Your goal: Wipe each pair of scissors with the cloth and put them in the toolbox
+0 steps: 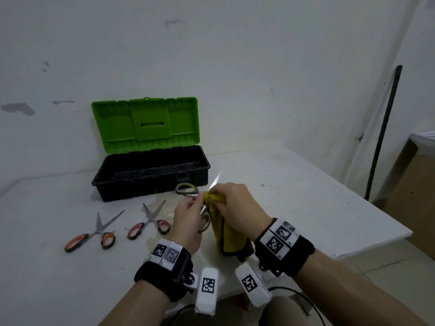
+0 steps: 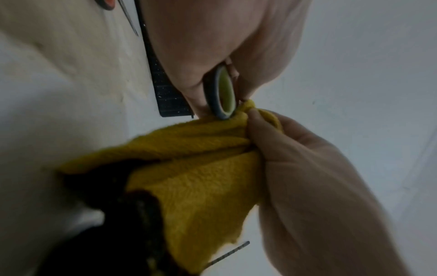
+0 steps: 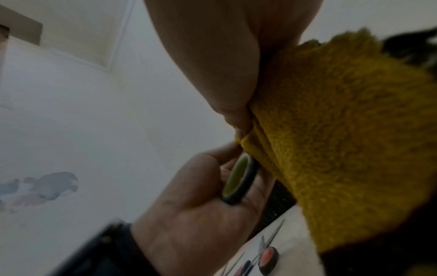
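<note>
Obs., person seated at white table (image 1: 294, 208). L hand (image 1: 188, 220) held green-handled scissors (image 1: 187, 188) above the table, fingers curled round the lower handle loop; the loop showed between the fingers in both wrist views (image 2: 222, 93) (image 3: 238, 179). Upper loop stuck out at approx. 11 o'clock from the hands, just in front of the toolbox. One bare blade pointed up toward 1 o'clock past the R hand.

R hand (image 1: 237, 205) pinched yellow cloth (image 1: 223, 229) bunched round the scissors near the pivot, thumb and fingers closed on the fabric. Rest of cloth hung down toward the table edge between the two wrists. Cloth had a dark patch at its lower end (seen in L wrist view (image 2: 201, 177)). Whether the 2nd blade was inside the cloth: could not tell.

Toolbox (image 1: 150, 177), black tray w/ green lid (image 1: 146, 124) standing open against the wall, sat at 11 o'clock from the hands. Nothing made out inside; interior dark.

Two more pairs lay flat on the table at 9 o'clock from the L hand, both w/ blades spread: red-handled scissors (image 1: 150, 220) nearer the hand, orange-handled scissors (image 1: 98, 231) beyond them, apart from each other. Tips pointed toward the toolbox.

Dark pole (image 1: 383, 135) leaned on wall at 2 o'clock; cardboard box (image 1: 409, 196) beside it at far R.
</note>
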